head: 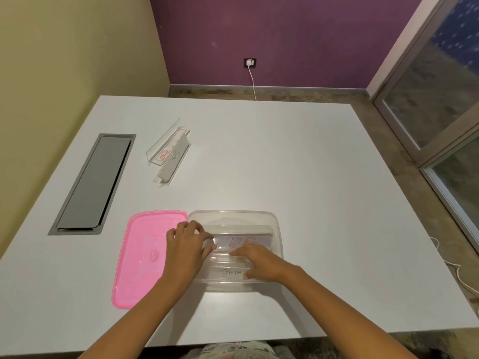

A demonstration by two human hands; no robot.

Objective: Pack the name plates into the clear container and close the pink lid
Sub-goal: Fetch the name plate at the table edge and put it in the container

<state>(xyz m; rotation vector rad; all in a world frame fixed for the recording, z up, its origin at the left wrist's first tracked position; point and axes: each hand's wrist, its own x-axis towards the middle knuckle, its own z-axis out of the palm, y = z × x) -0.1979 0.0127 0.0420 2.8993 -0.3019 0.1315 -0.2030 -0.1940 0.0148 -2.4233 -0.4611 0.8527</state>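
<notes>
Head view: fingers of our left hand (188,239) pinch a name plate (243,240); our right hand (259,259) lies flat by the "PANDA" plate (230,272).

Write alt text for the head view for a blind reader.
The left hand grips the end of a name plate inside a clear container on a white table; the right hand lies flat on packed plates. The pink lid lies beside it, left; two more plates sit farther back.

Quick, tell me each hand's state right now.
Left hand: fingers curled round the left end of a name plate in the clear container.
Right hand: open, fingers resting flat on the packed plates.
</notes>
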